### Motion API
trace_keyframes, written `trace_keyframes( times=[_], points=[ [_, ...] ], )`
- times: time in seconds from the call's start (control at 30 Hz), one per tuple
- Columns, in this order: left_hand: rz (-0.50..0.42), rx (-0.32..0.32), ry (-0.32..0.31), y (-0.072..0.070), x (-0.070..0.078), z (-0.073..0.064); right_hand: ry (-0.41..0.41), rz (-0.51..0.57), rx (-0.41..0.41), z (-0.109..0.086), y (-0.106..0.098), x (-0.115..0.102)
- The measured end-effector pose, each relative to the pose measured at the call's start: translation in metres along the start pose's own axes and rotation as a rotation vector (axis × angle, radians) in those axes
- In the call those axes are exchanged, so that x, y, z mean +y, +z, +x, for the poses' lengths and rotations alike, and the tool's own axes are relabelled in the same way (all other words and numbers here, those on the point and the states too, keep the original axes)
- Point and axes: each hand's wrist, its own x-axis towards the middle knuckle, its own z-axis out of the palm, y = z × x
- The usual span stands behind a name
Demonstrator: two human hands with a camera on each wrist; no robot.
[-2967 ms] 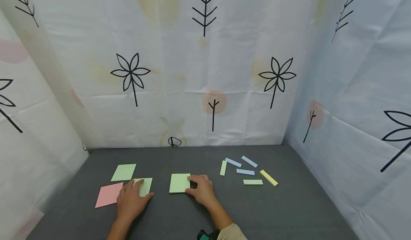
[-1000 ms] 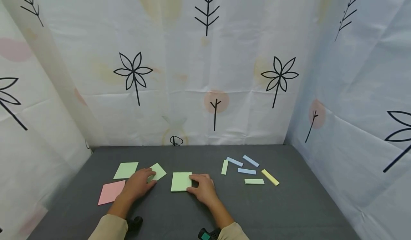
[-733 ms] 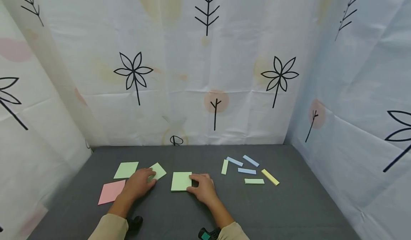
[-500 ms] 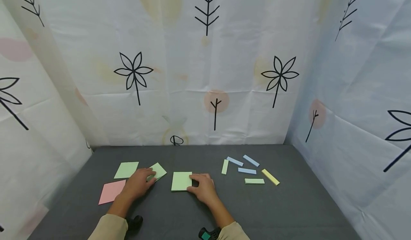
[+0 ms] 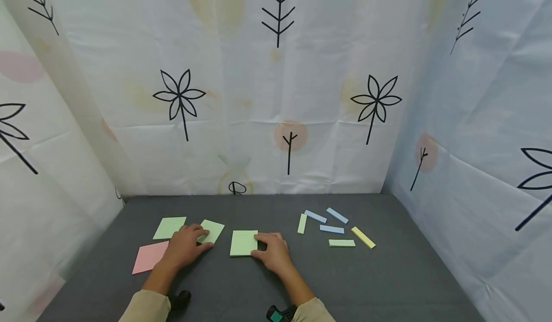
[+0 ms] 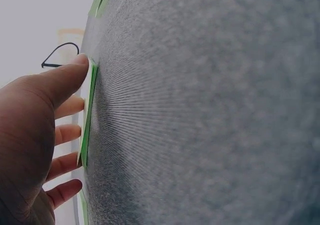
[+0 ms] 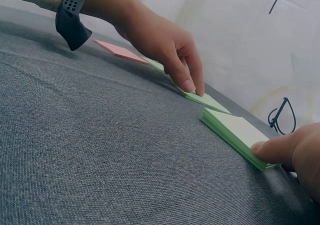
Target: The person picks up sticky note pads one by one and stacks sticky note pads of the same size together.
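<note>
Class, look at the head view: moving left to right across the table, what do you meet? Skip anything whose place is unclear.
Pink square, left hand, green stack, right hand, leftmost green strip, yellow strip.

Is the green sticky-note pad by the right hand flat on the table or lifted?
Flat: in the right wrist view, the green sticky-note pad meets the grey table along its near edge, no gap showing.

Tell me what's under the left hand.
Part of a green square is under the left hand. In the head view, its right part shows past the fingers; the hand covers its left part. Whatever the square itself covers can't be seen.
</note>
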Motion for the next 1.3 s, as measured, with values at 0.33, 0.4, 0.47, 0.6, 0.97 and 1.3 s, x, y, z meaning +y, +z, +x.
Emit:
trace_keyframes(
  times=[0.33, 0.4, 0.47, 0.6, 0.97, 1.3],
  points=[
    [0.028, -0.042, -0.028, 0.001, 0.005, -0.002, 0.003, 0.006, 0.002, 0.000, 0.000, 0.001],
    [0.024, -0.034, -0.030, 0.002, 0.005, 0.000, 0.004, 0.004, 0.000, 0.001, 0.000, 0.002],
    [0.013, -0.027, -0.033, 0.004, 0.003, 0.001, -0.003, -0.005, -0.001, 0.001, 0.000, 0.002],
    [-0.045, -0.045, -0.047, 0.008, -0.006, 0.004, -0.003, -0.014, -0.008, 0.001, 0.000, 0.001],
    [-0.073, -0.049, -0.028, 0.006, -0.015, 0.003, -0.001, -0.010, -0.003, -0.001, 0.001, 0.000],
    [0.094, -0.017, -0.028, -0.001, -0.004, 0.001, 0.003, -0.007, 0.001, -0.001, 0.000, 0.000]
  ],
)
